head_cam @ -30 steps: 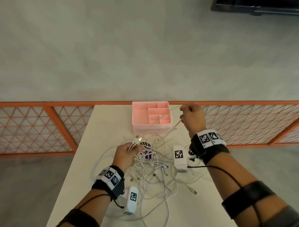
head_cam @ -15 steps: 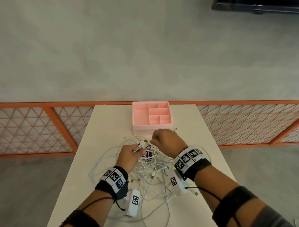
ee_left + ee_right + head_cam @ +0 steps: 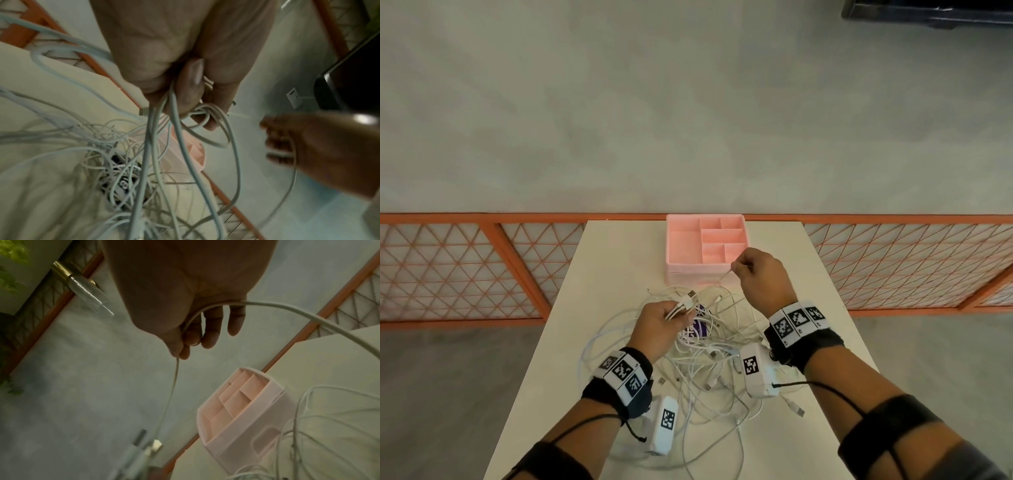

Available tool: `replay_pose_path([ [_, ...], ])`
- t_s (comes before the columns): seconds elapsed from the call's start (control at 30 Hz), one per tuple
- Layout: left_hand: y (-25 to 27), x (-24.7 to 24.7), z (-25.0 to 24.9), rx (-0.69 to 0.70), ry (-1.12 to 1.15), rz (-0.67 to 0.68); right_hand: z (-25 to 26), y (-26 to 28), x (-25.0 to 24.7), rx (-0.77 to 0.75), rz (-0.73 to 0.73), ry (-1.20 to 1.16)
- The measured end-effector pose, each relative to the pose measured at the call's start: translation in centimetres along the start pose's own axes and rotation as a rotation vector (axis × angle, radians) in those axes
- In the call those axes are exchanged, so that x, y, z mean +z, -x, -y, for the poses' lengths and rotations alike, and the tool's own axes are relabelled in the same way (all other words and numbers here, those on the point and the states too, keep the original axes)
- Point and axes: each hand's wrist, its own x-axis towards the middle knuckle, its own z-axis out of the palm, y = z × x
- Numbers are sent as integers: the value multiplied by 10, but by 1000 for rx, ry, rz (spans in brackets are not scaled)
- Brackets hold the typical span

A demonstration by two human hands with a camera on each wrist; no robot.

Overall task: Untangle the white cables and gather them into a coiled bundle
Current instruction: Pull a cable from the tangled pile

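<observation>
A tangle of white cables [image 3: 709,356] lies spread over the middle of the pale table [image 3: 619,260]. My left hand [image 3: 664,320] grips a bunch of cable ends above the tangle, their plugs [image 3: 688,298] sticking out past the fingers; in the left wrist view several strands [image 3: 174,129] hang from the left hand [image 3: 185,84]. My right hand [image 3: 753,270] is raised in front of the pink organiser and pinches a single thin white cable [image 3: 727,274]. In the right wrist view that cable [image 3: 174,382] runs down from the right hand's fingertips [image 3: 180,350].
A pink compartment organiser [image 3: 707,245] stands at the table's far edge, also seen in the right wrist view [image 3: 242,415]. A dark purple object [image 3: 698,329] lies under the tangle. An orange lattice fence [image 3: 465,267] runs behind the table. Grey floor surrounds it.
My right hand dropped from high on the right to the tangle beside the left hand, then rose again toward the organiser with a thin cable. The left hand stayed put.
</observation>
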Motion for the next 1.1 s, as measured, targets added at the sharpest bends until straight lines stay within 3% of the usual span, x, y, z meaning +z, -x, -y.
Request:
replay_pose_path([
  [0.1,-2,0,-5,20,-30,3,-5,10,-4,1,148,452],
  [0.17,-6,3,-5,46,-96,24,-2,20,5,-128,283,579],
  [0.23,-9,8,-3,51,-117,37,5,30,18,-249,390,434],
  [0.33,-9,12,-3,18,-73,-8,6,36,36,-159,458,118],
  [0.5,3,10,-4,-17,-13,10,-3,31,37,-105,431,6],
  [0.67,1,-1,6,-50,-13,-20,-3,10,10,-33,207,-109],
  [0.8,6,-14,24,-97,-138,-56,-5,-17,-30,178,-69,-532],
  [0.87,9,-20,33,-124,-135,-88,-11,-29,-54,185,-185,-643],
  [0.97,6,-24,33,-187,62,-129,-27,-39,-89,182,-390,-573],
  [1.1,4,-30,-12,-186,472,-86,-76,-42,-132,386,-669,-494],
])
